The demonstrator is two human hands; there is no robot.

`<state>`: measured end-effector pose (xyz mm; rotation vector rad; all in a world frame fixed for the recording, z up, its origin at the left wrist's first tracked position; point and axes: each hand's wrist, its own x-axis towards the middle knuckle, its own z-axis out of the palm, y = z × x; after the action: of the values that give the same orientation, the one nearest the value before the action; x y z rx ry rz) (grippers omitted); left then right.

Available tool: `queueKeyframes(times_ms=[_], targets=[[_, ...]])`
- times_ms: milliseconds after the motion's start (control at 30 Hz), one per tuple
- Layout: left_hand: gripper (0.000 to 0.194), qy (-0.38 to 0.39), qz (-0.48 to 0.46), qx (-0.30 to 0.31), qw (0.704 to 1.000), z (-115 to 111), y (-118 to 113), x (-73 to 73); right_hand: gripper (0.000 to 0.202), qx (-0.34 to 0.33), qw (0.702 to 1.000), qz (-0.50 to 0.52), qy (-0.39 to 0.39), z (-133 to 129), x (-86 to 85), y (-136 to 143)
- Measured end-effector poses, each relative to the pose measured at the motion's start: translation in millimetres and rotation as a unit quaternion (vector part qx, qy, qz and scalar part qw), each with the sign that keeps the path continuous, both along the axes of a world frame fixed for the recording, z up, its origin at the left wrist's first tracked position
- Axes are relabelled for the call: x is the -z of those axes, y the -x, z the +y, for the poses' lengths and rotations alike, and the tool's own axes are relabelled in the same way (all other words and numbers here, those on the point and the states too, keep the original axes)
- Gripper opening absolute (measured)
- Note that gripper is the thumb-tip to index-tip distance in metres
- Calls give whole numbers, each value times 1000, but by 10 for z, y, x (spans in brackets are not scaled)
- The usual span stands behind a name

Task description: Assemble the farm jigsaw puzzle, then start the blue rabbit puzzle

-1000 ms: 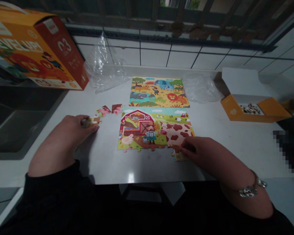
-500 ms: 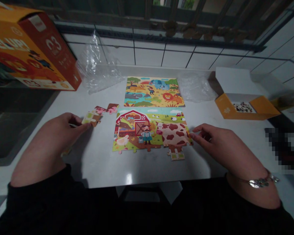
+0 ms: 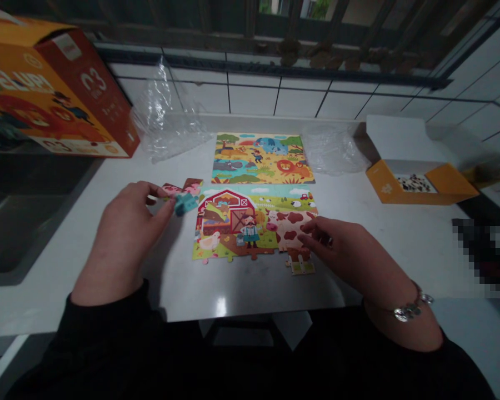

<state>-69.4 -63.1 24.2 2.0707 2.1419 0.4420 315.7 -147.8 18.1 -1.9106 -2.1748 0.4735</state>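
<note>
Reaching out of black sleeves [image 3: 100, 333], both hands work over a pale counter [image 3: 216, 289]; charm bracelet [image 3: 406, 312] on the right wrist.

Nearest puzzle part: cow-leg piece [image 3: 302, 263], flat on the counter under the cow's belly, lined up with the lower edge of the farm puzzle [image 3: 233, 244]. Can't tell if it's locked in. Farm puzzle's bottom edge shows tabs.

Right hand [image 3: 341, 241]: thumb and index tips close together, narrow gap, over the cow's rear half, just above the leg piece. Can't tell if they press the surface or hover, or grip anything.

Left hand [image 3: 131, 228]: thumb and fingers pinched on a teal puzzle piece [image 3: 186, 204]. It sticks out past the fingertips toward the farm puzzle, just off its upper left corner. Overlaps the pig pieces [image 3: 193, 186] in view; contact unclear. Those lie just behind it, partly hidden.

Behind farm puzzle: safari picture [image 3: 262, 158], flat, full rectangle. Clear plastic wrap [image 3: 166, 125] left of it, second crumpled wrap [image 3: 335, 150] right. Open orange box [image 3: 412, 194] far right, lid up. Big orange carton [image 3: 58, 91] standing at left. White tile wall [image 3: 254, 100] at back.
</note>
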Motion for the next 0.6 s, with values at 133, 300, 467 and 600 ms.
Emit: queueKeyframes(times_ms=[133, 300, 467, 600], targets=[[55, 22, 38, 102, 994, 99, 34, 126, 18, -4, 1000, -30, -6, 10, 22, -23], [57, 54, 80, 128, 987, 206, 90, 298, 17, -5, 1000, -11, -14, 0, 39, -9], [39, 27, 21, 132, 991, 149, 87, 241, 18, -5, 1000, 12, -3, -1, 48, 5], [18, 6, -92, 221, 971, 55, -33, 130, 20, -18, 998, 57, -4, 10, 55, 17]])
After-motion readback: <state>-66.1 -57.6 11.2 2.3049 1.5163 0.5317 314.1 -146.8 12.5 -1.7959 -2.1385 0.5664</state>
